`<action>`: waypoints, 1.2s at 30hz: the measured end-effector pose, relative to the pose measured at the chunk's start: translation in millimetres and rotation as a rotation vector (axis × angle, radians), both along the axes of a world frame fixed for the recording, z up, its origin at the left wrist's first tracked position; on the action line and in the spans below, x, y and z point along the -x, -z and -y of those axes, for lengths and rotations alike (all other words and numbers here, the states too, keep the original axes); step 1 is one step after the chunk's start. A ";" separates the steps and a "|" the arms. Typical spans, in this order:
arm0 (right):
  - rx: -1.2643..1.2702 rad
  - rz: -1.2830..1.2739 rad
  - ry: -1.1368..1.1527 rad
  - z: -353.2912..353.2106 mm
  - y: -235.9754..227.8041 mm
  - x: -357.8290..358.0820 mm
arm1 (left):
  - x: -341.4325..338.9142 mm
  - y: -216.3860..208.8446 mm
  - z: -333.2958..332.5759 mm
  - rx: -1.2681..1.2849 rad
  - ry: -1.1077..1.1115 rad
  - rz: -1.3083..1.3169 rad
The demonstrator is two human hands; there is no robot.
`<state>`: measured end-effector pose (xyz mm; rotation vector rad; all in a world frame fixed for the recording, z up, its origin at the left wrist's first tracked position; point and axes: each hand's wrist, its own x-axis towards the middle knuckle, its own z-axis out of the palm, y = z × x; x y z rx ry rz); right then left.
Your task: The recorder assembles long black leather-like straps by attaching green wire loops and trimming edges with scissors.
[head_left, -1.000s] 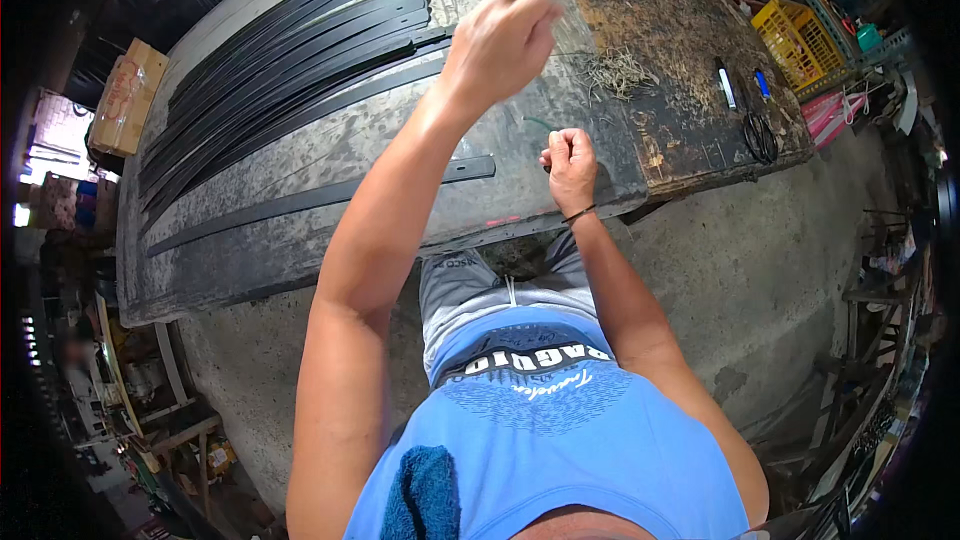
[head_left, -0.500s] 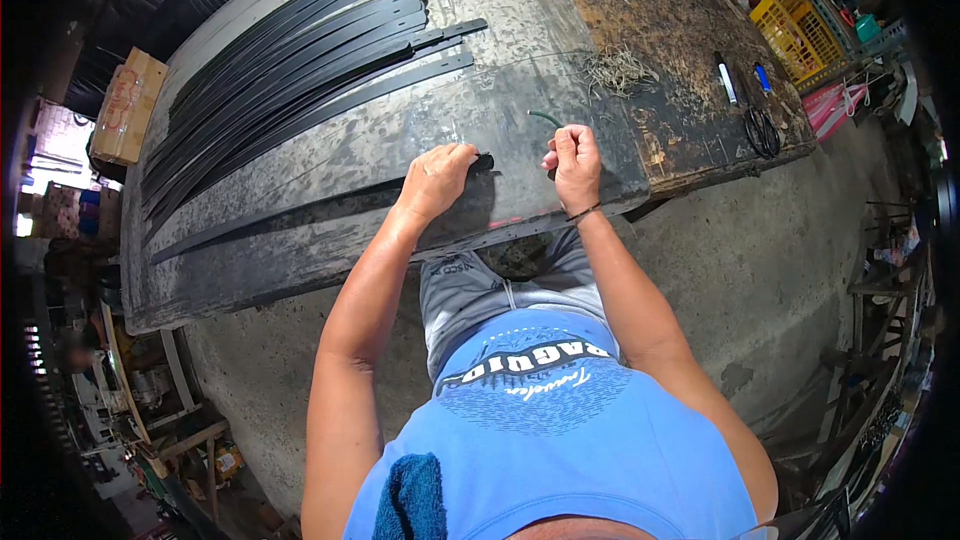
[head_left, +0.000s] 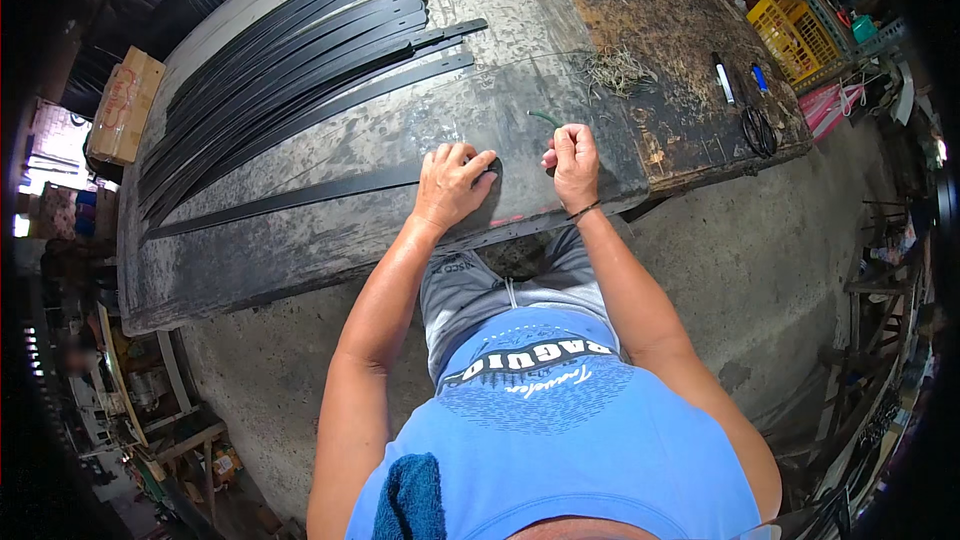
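A single long, flat black strip (head_left: 300,201) runs across the near part of the table (head_left: 230,275). My left hand (head_left: 450,183) covers its right end, fingers bent over it and thumb to the right; the hand hides that end. To the right, my right hand (head_left: 574,166) is a closed fist above the table. A thin, curved green piece (head_left: 543,117) sticks out of its top, and a bit of something dark shows below the fingers. The exact kind of the green piece cannot be made out. Further back lie several more black strips (head_left: 300,65) in a fanned pile.
Tangled thin strands (head_left: 618,70) lie on the brown board (head_left: 680,120) at the right, near a white marker (head_left: 724,82), a blue pen (head_left: 760,78) and a black cord (head_left: 760,130). A yellow crate (head_left: 793,37) stands beyond, and a cardboard box (head_left: 126,105) at the left edge.
My left hand has shifted slightly right and turned flatter over the strip's end, its thumb now showing. The strip's far end has swung a little away from me. My right hand stays about still.
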<state>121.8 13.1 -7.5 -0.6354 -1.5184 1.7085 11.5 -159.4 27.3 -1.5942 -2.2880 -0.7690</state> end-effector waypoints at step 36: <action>-0.463 0.151 -0.054 12.8 -11.0 -6.7 | -7.2 19.8 -7.4 0.017 0.005 -0.100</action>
